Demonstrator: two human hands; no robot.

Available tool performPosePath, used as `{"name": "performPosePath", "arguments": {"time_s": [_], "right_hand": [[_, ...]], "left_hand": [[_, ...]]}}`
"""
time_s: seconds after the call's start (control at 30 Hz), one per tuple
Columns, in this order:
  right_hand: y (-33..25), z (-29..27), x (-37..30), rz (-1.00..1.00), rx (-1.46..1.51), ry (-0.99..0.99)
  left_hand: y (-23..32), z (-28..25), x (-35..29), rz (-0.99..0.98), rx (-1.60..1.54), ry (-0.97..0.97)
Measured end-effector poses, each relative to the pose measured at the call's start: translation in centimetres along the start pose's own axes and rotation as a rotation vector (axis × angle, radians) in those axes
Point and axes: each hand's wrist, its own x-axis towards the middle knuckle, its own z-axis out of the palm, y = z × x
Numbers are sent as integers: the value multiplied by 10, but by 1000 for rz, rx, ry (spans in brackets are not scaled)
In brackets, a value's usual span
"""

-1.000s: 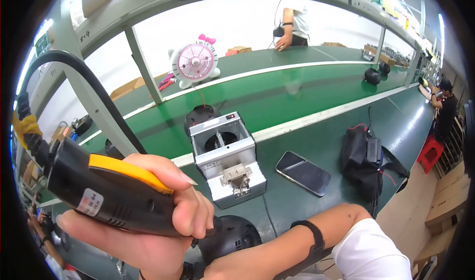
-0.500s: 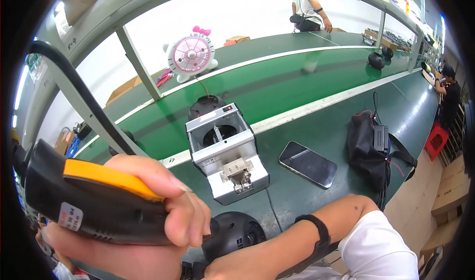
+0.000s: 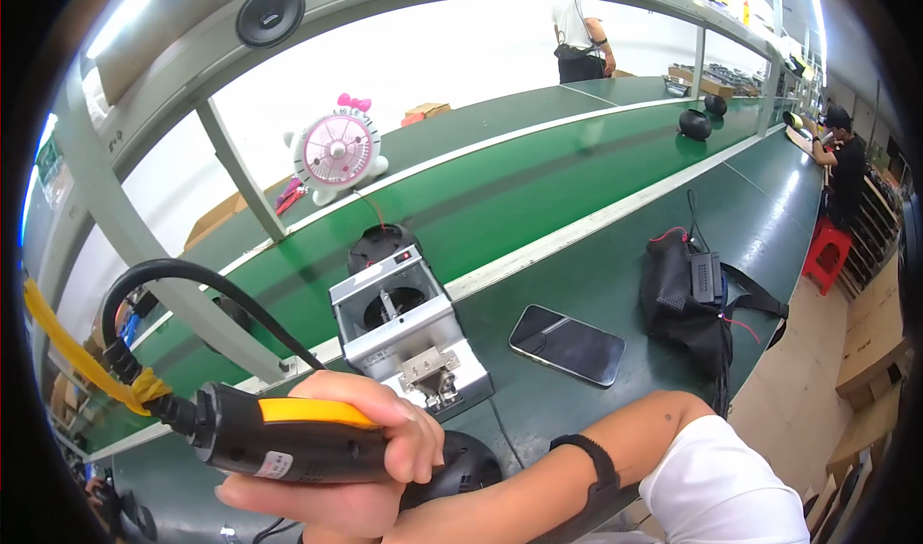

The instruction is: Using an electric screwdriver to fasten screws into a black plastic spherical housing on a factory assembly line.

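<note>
My left hand [image 3: 351,491] grips a black electric screwdriver [image 3: 332,453], with fingers wrapped over its orange lever [image 3: 317,410]. The tool lies almost level; its cable end points left and its bit end is hidden behind my fingers. Just right of those fingers sits a round black plastic housing [image 3: 471,462], partly covered by my hand and arm. My right forearm, wearing a black band [image 3: 591,462], reaches in from the right and passes in front of the housing. The right hand's fingers are hidden at the lower edge. Beyond the housing stands a silver screw feeder [image 3: 413,328].
A phone [image 3: 567,345] and a black bag [image 3: 685,299] lie on the dark green bench to the right. Behind the feeder are another black housing [image 3: 380,246] and a cat-shaped fan [image 3: 336,152]. A metal post [image 3: 216,328] rises at left. Two people are farther off.
The screwdriver in my left hand has moved right and down and looks smaller. Its yellow-wrapped cable now shows. The whole view has shifted, moving the feeder, phone and bag leftward.
</note>
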Motion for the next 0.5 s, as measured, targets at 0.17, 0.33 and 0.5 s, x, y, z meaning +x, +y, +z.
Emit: {"name": "performPosePath", "arguments": {"time_s": [0.17,0.33,0.5], "right_hand": [[-3,-9,-3,131,-59,-164],[1,-18,-10,119,58,-173],[-4,-25,-9,149,136,-163]], "left_hand": [[-13,2,11,-165,-30,-40],[-14,9,21,-285,100,-144],[-17,11,21,-359,89,-217]]}}
